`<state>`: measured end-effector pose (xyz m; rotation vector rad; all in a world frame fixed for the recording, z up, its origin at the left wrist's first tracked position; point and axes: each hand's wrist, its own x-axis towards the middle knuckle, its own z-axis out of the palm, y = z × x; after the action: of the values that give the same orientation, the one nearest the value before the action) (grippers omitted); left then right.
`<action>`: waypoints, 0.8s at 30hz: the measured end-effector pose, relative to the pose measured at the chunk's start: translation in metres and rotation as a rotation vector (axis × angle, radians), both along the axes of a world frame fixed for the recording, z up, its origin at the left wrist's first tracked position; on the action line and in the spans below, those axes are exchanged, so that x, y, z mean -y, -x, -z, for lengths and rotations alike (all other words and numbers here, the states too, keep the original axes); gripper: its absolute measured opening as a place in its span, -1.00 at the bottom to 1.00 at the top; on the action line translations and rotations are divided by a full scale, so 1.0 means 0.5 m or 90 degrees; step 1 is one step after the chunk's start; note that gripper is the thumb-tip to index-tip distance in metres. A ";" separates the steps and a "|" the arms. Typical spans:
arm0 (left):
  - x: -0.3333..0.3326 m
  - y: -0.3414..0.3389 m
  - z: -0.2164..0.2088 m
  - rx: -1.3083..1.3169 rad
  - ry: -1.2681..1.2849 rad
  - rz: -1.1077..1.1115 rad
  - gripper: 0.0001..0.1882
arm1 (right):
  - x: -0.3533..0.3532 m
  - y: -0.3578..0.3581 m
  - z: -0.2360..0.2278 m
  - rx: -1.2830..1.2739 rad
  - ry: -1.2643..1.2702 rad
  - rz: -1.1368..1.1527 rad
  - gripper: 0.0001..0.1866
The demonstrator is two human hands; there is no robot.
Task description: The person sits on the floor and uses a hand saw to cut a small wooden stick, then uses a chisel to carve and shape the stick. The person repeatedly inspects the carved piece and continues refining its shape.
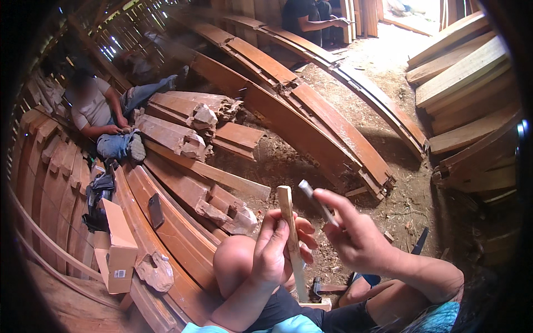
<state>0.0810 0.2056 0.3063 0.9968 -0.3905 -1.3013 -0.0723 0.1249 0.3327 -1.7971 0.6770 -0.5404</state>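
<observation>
My left hand (271, 252) is closed round a slim, squared wooden stick (285, 201), which stands nearly upright above my lap. The stick's lower end reaches down between my legs. Just to its right, my right hand (358, 236) grips a narrow silvery metal tool (308, 193) that looks like a small chisel or blade. Its broad end points up and left, apart from the stick. The lower part of this tool is hidden by my fingers, so its exact kind cannot be told.
Long brown beams (150, 213) lie at my left, with a dark phone (156, 210) and an open cardboard box (118, 250) on them. A seated person (97, 105) is at far left, another person (313, 22) at the back. Stacked planks (463, 83) stand at right.
</observation>
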 end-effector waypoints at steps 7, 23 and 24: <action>-0.025 -0.037 0.034 -0.139 0.132 0.041 -0.71 | -0.021 -0.030 0.011 -0.041 0.126 -0.124 -0.29; -0.021 -0.051 0.029 -0.115 -0.069 0.014 -0.64 | -0.039 -0.067 0.063 -0.032 0.226 -0.120 -0.33; -0.019 -0.051 0.033 -0.119 -0.065 0.019 -0.64 | -0.037 -0.066 0.064 -0.034 0.215 -0.118 -0.34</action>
<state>0.1066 0.2153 0.2896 0.9481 -0.1981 -1.4404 -0.0392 0.1436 0.3006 -2.1715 0.4665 -0.5051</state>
